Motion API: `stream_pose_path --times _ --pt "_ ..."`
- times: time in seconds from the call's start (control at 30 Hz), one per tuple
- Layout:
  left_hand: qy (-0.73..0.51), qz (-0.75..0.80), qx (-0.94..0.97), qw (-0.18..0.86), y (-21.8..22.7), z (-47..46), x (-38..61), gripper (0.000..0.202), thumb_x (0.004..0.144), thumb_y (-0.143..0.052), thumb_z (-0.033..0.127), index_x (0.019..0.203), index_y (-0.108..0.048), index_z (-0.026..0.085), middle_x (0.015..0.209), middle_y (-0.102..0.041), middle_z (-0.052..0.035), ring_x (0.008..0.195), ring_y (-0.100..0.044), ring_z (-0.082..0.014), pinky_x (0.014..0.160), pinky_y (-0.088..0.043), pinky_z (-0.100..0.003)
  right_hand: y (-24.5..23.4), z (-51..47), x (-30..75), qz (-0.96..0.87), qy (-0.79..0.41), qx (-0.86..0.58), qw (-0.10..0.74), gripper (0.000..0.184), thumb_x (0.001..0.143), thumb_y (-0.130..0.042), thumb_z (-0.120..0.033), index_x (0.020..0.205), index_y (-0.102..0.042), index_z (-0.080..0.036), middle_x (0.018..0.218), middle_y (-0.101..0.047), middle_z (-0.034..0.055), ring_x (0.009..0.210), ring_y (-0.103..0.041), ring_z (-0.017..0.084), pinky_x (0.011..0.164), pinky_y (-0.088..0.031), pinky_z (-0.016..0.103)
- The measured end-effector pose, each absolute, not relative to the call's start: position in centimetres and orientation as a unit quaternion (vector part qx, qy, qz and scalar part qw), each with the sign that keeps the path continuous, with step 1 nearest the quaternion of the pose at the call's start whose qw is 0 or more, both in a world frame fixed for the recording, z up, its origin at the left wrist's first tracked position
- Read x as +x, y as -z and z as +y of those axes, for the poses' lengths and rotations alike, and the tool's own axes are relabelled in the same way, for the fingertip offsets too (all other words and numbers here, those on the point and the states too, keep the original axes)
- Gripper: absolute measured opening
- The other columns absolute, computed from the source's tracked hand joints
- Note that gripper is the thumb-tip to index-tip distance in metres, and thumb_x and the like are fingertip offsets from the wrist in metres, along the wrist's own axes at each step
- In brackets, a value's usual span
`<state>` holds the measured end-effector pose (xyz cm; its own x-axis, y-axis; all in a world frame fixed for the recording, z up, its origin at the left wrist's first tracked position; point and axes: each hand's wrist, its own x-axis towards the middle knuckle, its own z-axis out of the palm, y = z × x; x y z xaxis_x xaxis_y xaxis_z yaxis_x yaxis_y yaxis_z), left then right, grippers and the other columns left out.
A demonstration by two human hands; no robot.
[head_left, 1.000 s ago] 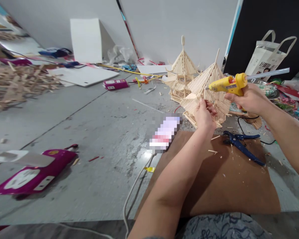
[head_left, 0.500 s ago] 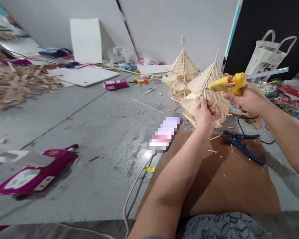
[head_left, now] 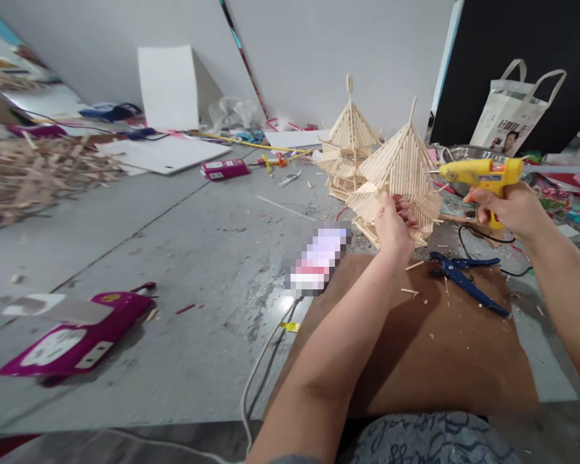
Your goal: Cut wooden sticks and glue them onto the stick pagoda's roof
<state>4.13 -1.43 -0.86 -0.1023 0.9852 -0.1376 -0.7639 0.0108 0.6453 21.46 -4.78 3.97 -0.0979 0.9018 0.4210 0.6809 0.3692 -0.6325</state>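
My left hand (head_left: pixel 395 222) is at the near side of a pagoda model (head_left: pixel 400 164) built from thin wooden sticks. Its thumb and fingers pinch the model between the upper roof and the lower eave; the exact part under the fingertips is hidden. In my right hand (head_left: pixel 512 209) is a yellow hot glue gun (head_left: pixel 483 174), its metal nozzle pointing left at the model but apart from it. A clear glue stick (head_left: pixel 560 170) juts from the gun's back. Just behind stands a second stick pagoda (head_left: pixel 350 132).
Blue cutters (head_left: pixel 468 280) and stick scraps lie on a brown board (head_left: pixel 444 354). Left of it is a blurred-out phone (head_left: pixel 319 258) on a white cable. Purple power strips (head_left: pixel 84 332) sit farther left. A wood pile (head_left: pixel 38 171), metal bowl (head_left: pixel 464 154) and white bag (head_left: pixel 512 116) stand around.
My right hand has drawn the glue gun back to the right, away from the pagoda. My left hand stays at the model. The view has shifted slightly.
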Motion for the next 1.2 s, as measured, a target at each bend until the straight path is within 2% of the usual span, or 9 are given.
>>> stream_pose_path --times 0.13,0.23,0.33,0.4,0.57,0.67,0.9,1.03,1.2 --pt "-0.666 0.331 0.193 0.640 1.3 -2.7 4.8 0.021 0.087 -0.037 0.036 0.081 -0.045 0.018 0.056 -0.041 0.0078 0.033 -0.035 -0.0027 0.035 -0.025 -0.017 -1.1 -6.3 24.4 -0.582 -0.262 -0.585 0.501 0.031 0.074 -0.055 -0.050 0.084 -0.060 -0.022 0.057 -0.055 -0.0010 0.048 -0.051 0.013 0.044 -0.042 0.027" --pt "-0.647 0.361 0.232 0.630 1.8 -4.1 5.7 0.021 0.083 -0.044 0.039 0.077 -0.042 0.019 0.058 -0.041 0.0084 0.032 -0.034 -0.0013 0.033 -0.022 -0.016 2.0 -6.6 26.8 -0.522 -0.284 -0.618 0.515 0.031 0.073 -0.056 -0.048 0.086 -0.060 -0.020 0.061 -0.057 0.0009 0.051 -0.055 0.014 0.047 -0.044 0.027" --pt "-0.610 0.379 0.316 0.620 2.6 -5.6 6.3 0.019 0.079 -0.051 0.034 0.073 -0.042 0.018 0.059 -0.042 0.0085 0.032 -0.032 -0.0006 0.033 -0.021 -0.015 4.9 -6.3 28.4 -0.505 -0.301 -0.639 0.496 0.027 0.074 -0.055 -0.044 0.084 -0.059 -0.020 0.062 -0.058 0.0014 0.049 -0.054 0.013 0.044 -0.043 0.025" --pt "-0.584 0.385 0.395 0.595 3.4 -6.4 6.3 0.016 0.078 -0.051 0.032 0.074 -0.045 0.018 0.058 -0.043 0.0077 0.036 -0.034 -0.0012 0.038 -0.025 -0.015 6.1 -6.2 28.6 -0.490 -0.312 -0.645 0.497 0.024 0.073 -0.057 -0.043 0.082 -0.057 -0.021 0.065 -0.059 0.0016 0.048 -0.053 0.012 0.043 -0.044 0.024" --pt "-0.470 0.420 0.662 0.405 6.3 -7.6 4.7 0.018 0.081 -0.045 0.027 0.070 -0.055 0.017 0.066 -0.055 0.0004 0.063 -0.050 -0.0090 0.060 -0.038 -0.020 7.2 -6.1 28.3 -0.470 -0.319 -0.671 0.476 0.023 0.072 -0.059 -0.041 0.078 -0.054 -0.019 0.061 -0.060 0.0007 0.036 -0.046 0.007 0.032 -0.036 0.020" --pt "-0.389 0.441 0.754 0.294 7.7 -8.0 3.4 0.023 0.083 -0.042 0.028 0.068 -0.056 0.017 0.067 -0.055 -0.0018 0.068 -0.052 -0.0121 0.064 -0.039 -0.023 7.6 -6.1 28.4 -0.470 -0.327 -0.679 0.460 0.028 0.072 -0.059 -0.044 0.078 -0.054 -0.018 0.062 -0.061 0.0016 0.034 -0.046 0.006 0.030 -0.034 0.018" --pt "-0.245 0.516 0.808 0.142 8.2 -7.6 0.6 0.026 0.086 -0.037 0.033 0.084 -0.059 0.020 0.092 -0.059 -0.0050 0.080 -0.058 -0.0150 0.069 -0.041 -0.025 8.5 -6.2 29.6 -0.438 -0.361 -0.683 0.459 0.033 0.069 -0.060 -0.051 0.079 -0.052 -0.021 0.045 -0.052 -0.0031 0.034 -0.048 0.011 0.031 -0.040 0.021" --pt "-0.198 0.575 0.787 0.103 8.1 -6.7 -0.6 0.023 0.085 -0.039 0.034 0.094 -0.058 0.024 0.105 -0.057 -0.0043 0.084 -0.060 -0.0176 0.066 -0.041 -0.027 8.8 -6.2 29.8 -0.447 -0.371 -0.687 0.436 0.035 0.071 -0.056 -0.054 0.077 -0.054 -0.020 0.047 -0.055 -0.0008 0.035 -0.049 0.011 0.031 -0.040 0.022" --pt "-0.136 0.573 0.804 0.085 8.6 -6.3 -1.0 0.024 0.085 -0.039 0.035 0.096 -0.058 0.025 0.107 -0.056 -0.0036 0.084 -0.060 -0.0192 0.064 -0.042 -0.028 9.0 -6.3 29.9 -0.449 -0.370 -0.687 0.435 0.038 0.070 -0.057 -0.056 0.079 -0.055 -0.019 0.048 -0.056 -0.0006 0.034 -0.048 0.010 0.032 -0.041 0.021"
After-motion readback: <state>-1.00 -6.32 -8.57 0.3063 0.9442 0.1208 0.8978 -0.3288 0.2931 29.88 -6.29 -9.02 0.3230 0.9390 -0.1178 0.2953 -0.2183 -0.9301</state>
